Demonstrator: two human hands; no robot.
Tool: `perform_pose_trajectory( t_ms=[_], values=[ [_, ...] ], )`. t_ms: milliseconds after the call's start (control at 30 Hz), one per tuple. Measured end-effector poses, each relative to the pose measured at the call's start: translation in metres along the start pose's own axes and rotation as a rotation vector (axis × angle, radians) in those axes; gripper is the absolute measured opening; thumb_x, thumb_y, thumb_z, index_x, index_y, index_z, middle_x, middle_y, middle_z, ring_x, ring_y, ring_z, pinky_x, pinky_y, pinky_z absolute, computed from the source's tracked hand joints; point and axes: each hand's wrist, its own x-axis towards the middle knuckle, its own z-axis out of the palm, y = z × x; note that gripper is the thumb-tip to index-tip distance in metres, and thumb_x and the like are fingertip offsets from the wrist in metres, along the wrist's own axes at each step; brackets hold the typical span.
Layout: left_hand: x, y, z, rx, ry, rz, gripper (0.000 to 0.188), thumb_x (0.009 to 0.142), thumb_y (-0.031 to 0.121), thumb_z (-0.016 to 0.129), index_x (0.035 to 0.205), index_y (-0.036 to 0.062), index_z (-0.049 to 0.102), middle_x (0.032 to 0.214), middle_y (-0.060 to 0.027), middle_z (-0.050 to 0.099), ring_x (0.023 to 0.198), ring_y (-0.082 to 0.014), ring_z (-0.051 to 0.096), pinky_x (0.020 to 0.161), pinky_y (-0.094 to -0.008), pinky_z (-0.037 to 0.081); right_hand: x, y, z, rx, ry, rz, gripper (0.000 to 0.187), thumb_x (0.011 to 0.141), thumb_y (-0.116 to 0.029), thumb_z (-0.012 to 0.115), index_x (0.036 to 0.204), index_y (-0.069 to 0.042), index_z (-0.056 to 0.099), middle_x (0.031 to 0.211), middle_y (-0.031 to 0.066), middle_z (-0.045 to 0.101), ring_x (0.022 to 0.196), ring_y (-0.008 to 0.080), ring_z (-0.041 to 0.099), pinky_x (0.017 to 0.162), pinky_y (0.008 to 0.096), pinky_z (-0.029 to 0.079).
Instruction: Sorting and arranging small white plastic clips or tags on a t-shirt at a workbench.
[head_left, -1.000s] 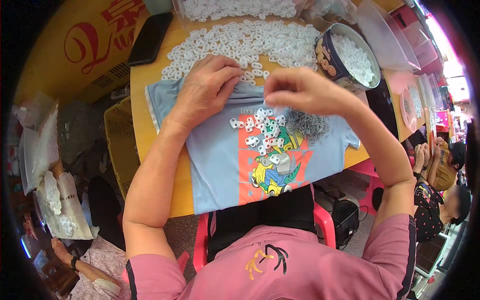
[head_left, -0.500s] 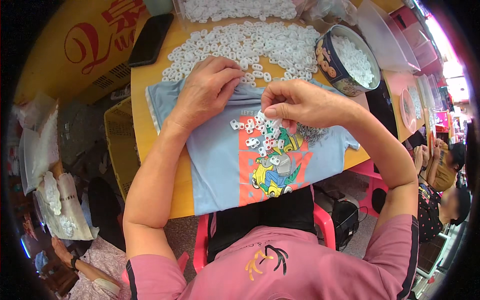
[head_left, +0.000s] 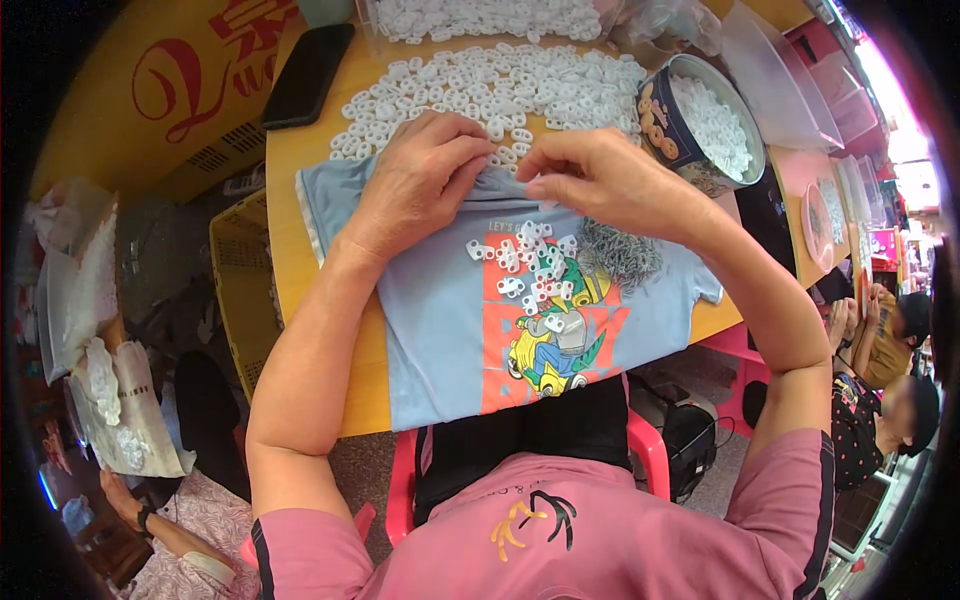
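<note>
A light blue printed T-shirt point(head_left: 430, 330) lies spread over the near part of the yellow table. My left hand point(head_left: 425, 180) rests over its bunched far edge, thumb and fingers closed at the border of many loose white oval plastic pieces point(head_left: 440, 95). What the fingertips hold, if anything, is too small to make out. To its right, my right hand point(head_left: 595, 175) is raised over the shirt, thumb and index finger drawn together; their contents cannot be made out. Below it lie a small cluster of white two-holed plastic pieces point(head_left: 535, 262) and a heap of thin grey pins point(head_left: 622, 255).
A round dark tin point(head_left: 658, 125) full of white pieces stands at the far right, near a clear plastic bin point(head_left: 775, 75). A black phone point(head_left: 308, 75) lies at the far left. A yellow crate point(head_left: 245, 290) stands left of the table. Other people sit to either side.
My right hand has moved up and away from the white cluster toward my left hand, uncovering more of the grey pins. My left hand has stayed nearly in place.
</note>
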Motion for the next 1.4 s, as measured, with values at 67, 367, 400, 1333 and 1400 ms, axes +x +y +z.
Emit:
perform_pose_trajectory(
  t_ms=[67, 367, 400, 1333, 1400],
  values=[
    [-0.001, 0.001, 0.0, 0.001, 0.008, -0.002, 0.012, 0.09, 0.006, 0.072, 0.102, 0.0046, 0.074, 0.108, -0.009, 0.072, 0.103, -0.0328, 0.066, 0.089, -0.0431, 0.054, 0.001, 0.0, -0.002, 0.053, -0.005, 0.021, 0.024, 0.098, -0.017, 0.072, 0.115, 0.0, 0.072, 0.086, 0.0107, 0.071, 0.073, 0.0163, 0.064, 0.07, 0.0354, 0.053],
    [0.001, 0.003, 0.0, 0.01, 0.007, -0.01, 0.013, 0.09, 0.006, 0.073, 0.103, 0.0052, 0.075, 0.107, -0.0082, 0.072, 0.103, -0.032, 0.066, 0.09, -0.0429, 0.053, 0.032, 0.069, -0.031, -0.67, 0.291, -0.255, 0.016, 0.094, -0.022, 0.075, 0.104, -0.01, 0.077, 0.105, 0.0092, 0.067, 0.093, 0.0335, 0.07, 0.078, 0.0443, 0.055],
    [0.001, 0.003, 0.0, 0.006, 0.009, -0.006, 0.013, 0.09, 0.006, 0.073, 0.103, 0.0052, 0.075, 0.107, -0.008, 0.072, 0.103, -0.0319, 0.066, 0.09, -0.0428, 0.053, 0.033, 0.07, -0.032, -0.738, 0.299, -0.255, 0.015, 0.094, -0.022, 0.075, 0.103, -0.01, 0.077, 0.104, 0.0088, 0.067, 0.092, 0.0329, 0.07, 0.077, 0.0442, 0.055],
    [0.003, 0.004, -0.001, 0.003, 0.001, -0.001, 0.013, 0.09, 0.005, 0.073, 0.102, 0.0042, 0.076, 0.107, -0.0088, 0.072, 0.101, -0.0317, 0.066, 0.089, -0.0425, 0.054, 0.038, 0.062, -0.031, -0.287, 0.199, -0.071, 0.029, 0.1, -0.028, 0.07, 0.111, -0.003, 0.078, 0.097, 0.0137, 0.076, 0.088, 0.0264, 0.072, 0.08, 0.0394, 0.055],
    [0.004, 0.003, -0.001, 0.005, -0.005, 0.0, 0.013, 0.09, 0.004, 0.073, 0.103, 0.0043, 0.076, 0.107, -0.0088, 0.072, 0.102, -0.0317, 0.066, 0.089, -0.0424, 0.054, 0.044, 0.072, -0.024, -0.422, 0.328, -0.111, 0.027, 0.098, -0.028, 0.069, 0.11, -0.006, 0.078, 0.096, 0.0136, 0.076, 0.089, 0.0315, 0.074, 0.081, 0.0444, 0.056]
  ],
)
